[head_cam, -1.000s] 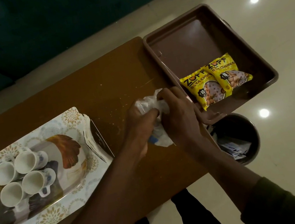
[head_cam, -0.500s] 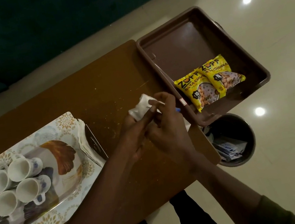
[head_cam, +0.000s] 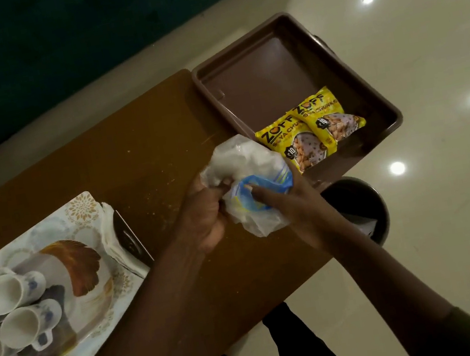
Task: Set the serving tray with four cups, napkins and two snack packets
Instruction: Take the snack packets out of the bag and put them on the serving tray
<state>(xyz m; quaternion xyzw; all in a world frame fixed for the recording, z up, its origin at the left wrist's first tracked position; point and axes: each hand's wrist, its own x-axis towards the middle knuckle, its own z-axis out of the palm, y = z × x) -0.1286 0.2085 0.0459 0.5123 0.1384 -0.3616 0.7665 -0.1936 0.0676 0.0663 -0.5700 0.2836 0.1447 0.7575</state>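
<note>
Half a second ago only a small white wad showed between the fingers; now the napkin pack [head_cam: 252, 185] is spread out, a crumpled clear plastic wrapper with blue and yellow print and white tissue bulging at its far end. Left hand [head_cam: 204, 214] is closed around the wrapper's left edge, pinching it. Right hand [head_cam: 289, 201] lies against the right side of the wrapper with one finger stretched across the blue print; whether it grips I cannot tell. Both hover over the brown wooden table [head_cam: 141, 150]. Just right of them, two yellow snack packets [head_cam: 310, 131] lie overlapping in the near corner of a brown bin [head_cam: 261, 85]. Far left, the patterned serving tray [head_cam: 76, 212] carries four white cups [head_cam: 15, 310] lying on their sides, clustered together. A black wastebasket [head_cam: 360, 202] stands on the floor below the bin.
</note>
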